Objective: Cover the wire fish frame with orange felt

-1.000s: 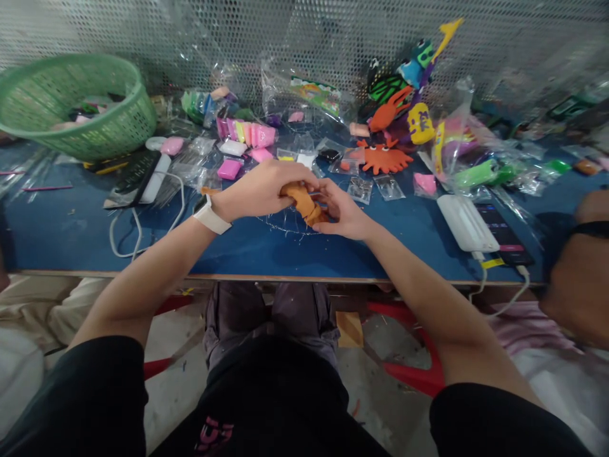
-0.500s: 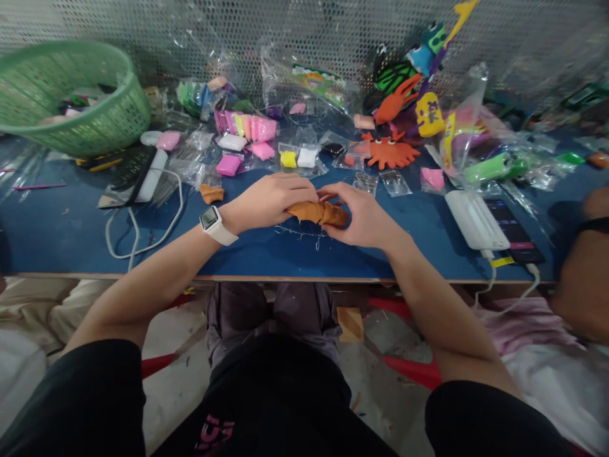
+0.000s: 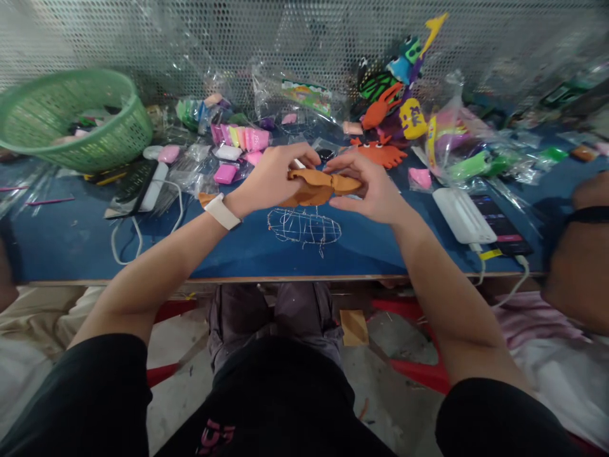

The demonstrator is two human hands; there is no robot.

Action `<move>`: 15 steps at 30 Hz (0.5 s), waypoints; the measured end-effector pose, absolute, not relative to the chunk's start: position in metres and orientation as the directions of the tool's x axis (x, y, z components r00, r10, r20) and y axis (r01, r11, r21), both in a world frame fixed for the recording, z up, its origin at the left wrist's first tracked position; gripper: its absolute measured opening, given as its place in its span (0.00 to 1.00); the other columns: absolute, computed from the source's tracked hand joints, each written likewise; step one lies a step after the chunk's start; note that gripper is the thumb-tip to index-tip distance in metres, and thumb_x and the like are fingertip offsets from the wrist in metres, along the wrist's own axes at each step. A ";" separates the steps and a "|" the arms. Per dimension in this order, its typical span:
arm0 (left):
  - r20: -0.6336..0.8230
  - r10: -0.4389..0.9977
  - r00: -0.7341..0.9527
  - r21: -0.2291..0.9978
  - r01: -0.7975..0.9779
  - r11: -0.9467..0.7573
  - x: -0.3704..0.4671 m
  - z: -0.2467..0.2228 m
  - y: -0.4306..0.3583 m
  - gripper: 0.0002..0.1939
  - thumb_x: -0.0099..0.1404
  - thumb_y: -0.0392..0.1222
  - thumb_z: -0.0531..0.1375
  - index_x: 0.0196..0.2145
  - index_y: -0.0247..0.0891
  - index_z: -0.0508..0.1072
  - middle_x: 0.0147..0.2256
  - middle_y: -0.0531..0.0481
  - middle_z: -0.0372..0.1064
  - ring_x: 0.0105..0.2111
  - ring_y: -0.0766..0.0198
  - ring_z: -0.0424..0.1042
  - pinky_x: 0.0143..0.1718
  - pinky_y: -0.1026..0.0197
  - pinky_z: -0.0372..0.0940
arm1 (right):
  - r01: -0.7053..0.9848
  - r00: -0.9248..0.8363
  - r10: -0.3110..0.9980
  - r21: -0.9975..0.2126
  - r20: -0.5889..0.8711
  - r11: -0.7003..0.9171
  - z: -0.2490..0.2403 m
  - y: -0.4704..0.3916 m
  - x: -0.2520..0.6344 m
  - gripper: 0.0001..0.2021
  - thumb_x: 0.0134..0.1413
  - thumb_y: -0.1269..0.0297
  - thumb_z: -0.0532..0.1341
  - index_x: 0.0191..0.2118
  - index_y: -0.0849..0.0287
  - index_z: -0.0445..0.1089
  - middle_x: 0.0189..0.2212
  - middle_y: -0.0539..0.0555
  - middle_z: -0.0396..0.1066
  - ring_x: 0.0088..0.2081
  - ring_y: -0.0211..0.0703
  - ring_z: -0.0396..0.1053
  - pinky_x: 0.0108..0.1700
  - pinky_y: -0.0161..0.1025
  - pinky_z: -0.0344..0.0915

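A flattened piece of orange-brown modelling clay (image 3: 311, 188) is held up between my two hands, above the blue table. My left hand (image 3: 273, 176) grips its left end, with the fingers curled behind it. At the right end, my right hand (image 3: 368, 185) pinches the clay between thumb and fingers. Below it on the table lies an oval wire frame (image 3: 304, 227) of thin silvery wire. A smaller lump of the same clay (image 3: 205, 199) sits beside my left wrist, partly hidden by the watch strap.
A green basket (image 3: 109, 143) stands at the back left. Packets of coloured clay (image 3: 242, 138) and an orange crab figure (image 3: 380, 152) line the back. A power bank (image 3: 464, 216) and a phone (image 3: 502, 225) with cables lie right. Another person's arm (image 3: 580, 254) is at the far right.
Both hands have lifted the clay up and away from the wire frame, which now shows whole on the table. The clay looks more spread out. The view has shifted slightly.
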State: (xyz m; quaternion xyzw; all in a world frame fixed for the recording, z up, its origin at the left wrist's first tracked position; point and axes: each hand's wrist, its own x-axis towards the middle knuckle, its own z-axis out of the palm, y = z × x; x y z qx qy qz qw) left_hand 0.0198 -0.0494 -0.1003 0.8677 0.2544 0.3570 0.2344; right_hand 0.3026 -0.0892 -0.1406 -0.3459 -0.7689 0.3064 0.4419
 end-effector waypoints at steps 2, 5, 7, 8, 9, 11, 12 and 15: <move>0.506 0.629 0.591 0.639 0.233 -0.733 0.018 -0.096 -0.038 0.19 0.63 0.26 0.62 0.49 0.37 0.84 0.50 0.43 0.88 0.49 0.58 0.86 0.53 0.57 0.80 | 0.293 -0.308 0.809 -0.759 0.501 0.581 -0.134 -0.076 0.296 0.35 0.51 0.36 0.86 0.59 0.42 0.80 0.56 0.57 0.84 0.61 0.66 0.83 0.61 0.66 0.87; 0.506 0.678 0.533 0.681 0.235 -0.693 0.009 -0.092 -0.019 0.15 0.65 0.29 0.66 0.47 0.39 0.84 0.49 0.43 0.88 0.53 0.55 0.85 0.58 0.54 0.81 | 0.292 -0.249 0.815 -0.761 0.524 0.579 -0.123 -0.050 0.280 0.30 0.56 0.31 0.83 0.54 0.45 0.81 0.50 0.57 0.84 0.53 0.65 0.85 0.54 0.65 0.89; 0.503 0.713 0.488 0.709 0.238 -0.663 -0.001 -0.090 -0.010 0.12 0.65 0.32 0.68 0.46 0.42 0.85 0.49 0.43 0.88 0.53 0.53 0.85 0.59 0.51 0.81 | 0.291 -0.224 0.809 -0.755 0.544 0.588 -0.114 -0.031 0.266 0.30 0.57 0.29 0.81 0.50 0.46 0.81 0.48 0.58 0.84 0.51 0.65 0.86 0.52 0.64 0.89; 0.495 0.726 0.478 0.727 0.231 -0.647 -0.006 -0.089 -0.008 0.11 0.66 0.33 0.69 0.46 0.42 0.85 0.49 0.43 0.88 0.54 0.53 0.85 0.59 0.50 0.81 | 0.295 -0.217 0.802 -0.746 0.557 0.598 -0.110 -0.023 0.260 0.30 0.57 0.28 0.81 0.49 0.47 0.81 0.47 0.58 0.85 0.52 0.65 0.86 0.53 0.63 0.89; 0.483 0.737 0.472 0.746 0.219 -0.629 -0.012 -0.088 -0.008 0.10 0.66 0.35 0.70 0.46 0.42 0.85 0.49 0.43 0.88 0.53 0.52 0.84 0.59 0.49 0.81 | 0.297 -0.217 0.795 -0.737 0.567 0.607 -0.106 -0.015 0.253 0.31 0.56 0.27 0.81 0.48 0.48 0.81 0.46 0.59 0.85 0.52 0.66 0.86 0.52 0.62 0.89; 0.451 0.759 0.469 0.789 0.188 -0.585 -0.024 -0.084 -0.011 0.09 0.67 0.38 0.71 0.46 0.40 0.86 0.48 0.42 0.87 0.51 0.53 0.84 0.55 0.49 0.82 | 0.291 -0.236 0.798 -0.743 0.555 0.603 -0.101 -0.004 0.240 0.31 0.55 0.28 0.82 0.47 0.49 0.81 0.43 0.58 0.84 0.51 0.64 0.85 0.50 0.60 0.89; 0.427 0.773 0.469 0.813 0.175 -0.555 -0.031 -0.082 -0.014 0.09 0.68 0.40 0.72 0.46 0.39 0.86 0.46 0.43 0.87 0.49 0.54 0.84 0.52 0.50 0.81 | 0.281 -0.247 0.809 -0.760 0.533 0.586 -0.099 -0.002 0.234 0.31 0.55 0.29 0.82 0.46 0.50 0.81 0.40 0.57 0.83 0.48 0.62 0.85 0.47 0.59 0.89; 0.360 0.803 0.475 0.856 0.175 -0.487 -0.050 -0.078 -0.026 0.08 0.72 0.46 0.72 0.41 0.39 0.84 0.39 0.45 0.82 0.39 0.57 0.82 0.39 0.55 0.77 | 0.228 -0.269 0.861 -0.839 0.433 0.493 -0.099 -0.006 0.220 0.28 0.56 0.33 0.83 0.43 0.50 0.80 0.34 0.53 0.78 0.37 0.54 0.82 0.36 0.54 0.87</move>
